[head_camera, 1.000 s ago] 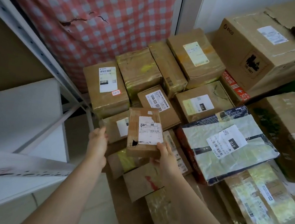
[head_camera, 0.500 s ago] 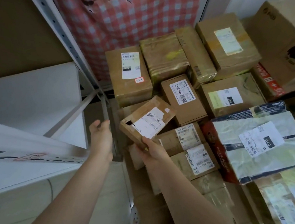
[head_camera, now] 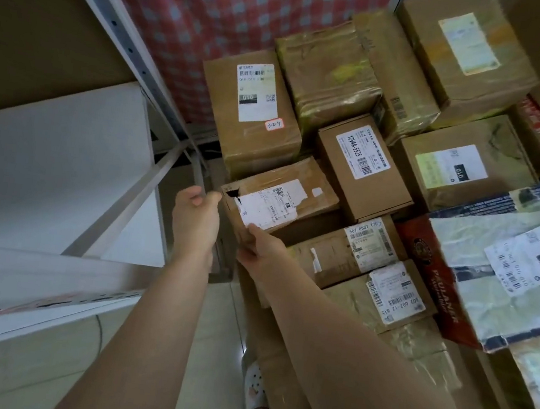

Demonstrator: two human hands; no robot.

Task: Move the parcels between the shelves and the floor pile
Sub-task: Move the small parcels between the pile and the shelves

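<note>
Between shelf [head_camera: 48, 162] and pile [head_camera: 253, 128], little room: right hand [head_camera: 262, 247] gripped box [head_camera: 282, 199] (torn cardboard, peeling label [head_camera: 268, 206]) by near edge; left hand [head_camera: 196, 216] touched corner, hold unclear.

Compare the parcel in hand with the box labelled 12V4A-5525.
The held parcel has a torn label and a ripped corner; the 12V4A-5525 box has an intact label. The right hand grips the held parcel; the 12V4A-5525 box lies untouched. Both are brown cardboard.
</note>
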